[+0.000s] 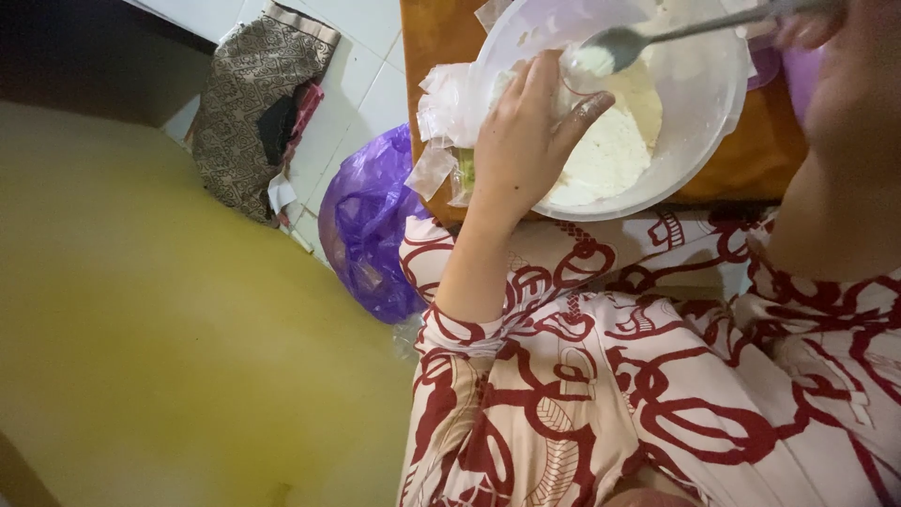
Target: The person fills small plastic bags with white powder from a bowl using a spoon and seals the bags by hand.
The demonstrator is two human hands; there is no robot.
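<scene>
A white plastic bowl [699, 141] with white flour or dough inside sits on an orange-brown table top [436, 38]. My left hand [526, 141] rests on the bowl's near-left rim, fingers curled over the edge and gripping it. My right hand [812, 28], partly cut off at the top right, holds the handle of a metal spoon [619, 45]. The spoon's bowl carries a lump of white mixture above the flour. I wear a white garment with a dark red pattern [610, 376].
Clear crumpled plastic wrap [441, 113] lies at the bowl's left side. A purple plastic bag [371, 221] sits on the tiled floor below the table, with a patterned brown fabric bag [249, 103] farther left. A large yellowish surface [160, 329] fills the left.
</scene>
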